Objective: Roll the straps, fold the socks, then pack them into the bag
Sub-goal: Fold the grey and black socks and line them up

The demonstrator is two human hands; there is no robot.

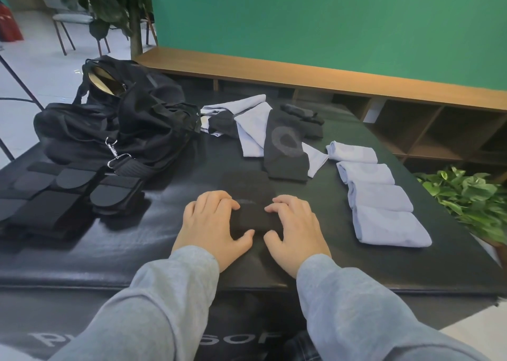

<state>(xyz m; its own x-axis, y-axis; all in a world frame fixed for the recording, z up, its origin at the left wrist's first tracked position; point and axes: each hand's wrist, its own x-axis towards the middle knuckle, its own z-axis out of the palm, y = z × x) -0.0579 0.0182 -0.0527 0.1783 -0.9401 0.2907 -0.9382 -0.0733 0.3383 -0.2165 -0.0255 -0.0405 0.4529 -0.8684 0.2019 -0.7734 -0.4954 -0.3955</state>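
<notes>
A black sock (251, 196) lies flat in front of me on the black padded table (356, 267). My left hand (212, 227) and my right hand (295, 229) both grip its near end, fingers curled over the top and thumbs at the near edge. Several folded pale blue socks (381, 198) lie in a row at the right. A heap of unfolded black and pale blue socks (263, 135) lies beyond. Rolled black straps (68, 196) sit at the left. The open black bag (115, 121) stands at the back left.
A metal clip on the bag's shoulder strap (115, 152) lies beside the rolled straps. A green plant (472, 201) stands off the table's right edge. A wooden shelf unit (411, 108) and a green wall lie behind the table.
</notes>
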